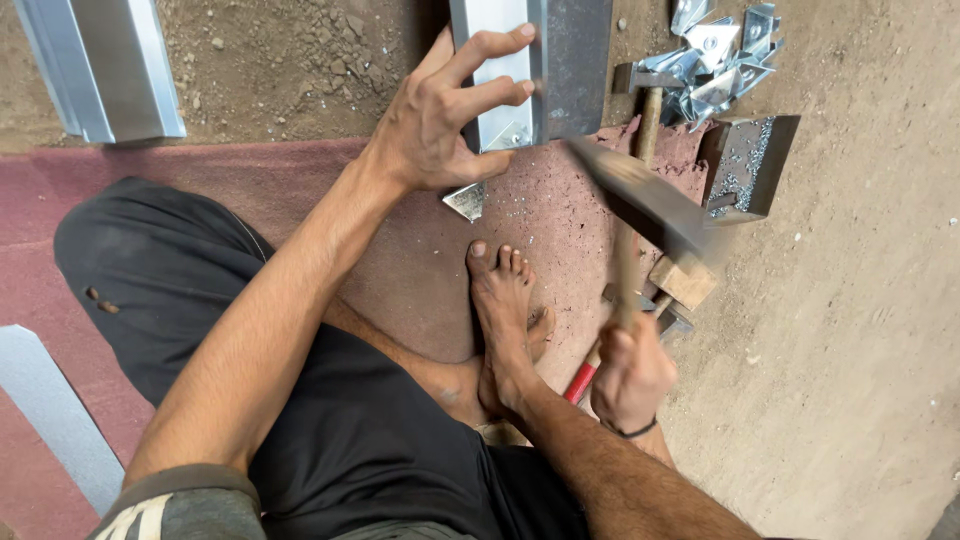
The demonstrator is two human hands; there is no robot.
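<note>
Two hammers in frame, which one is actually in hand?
The blurred hammer, gripped by the right hand. The second hammer lies untouched on the ground by the pile of metal brackets, its wooden handle pointing toward the person.

no packages, labels, signs or screens show here.

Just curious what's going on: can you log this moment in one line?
left hand: steadies metal channel | right hand: grips hammer, blurred | metal brackets: heaped beside
</note>
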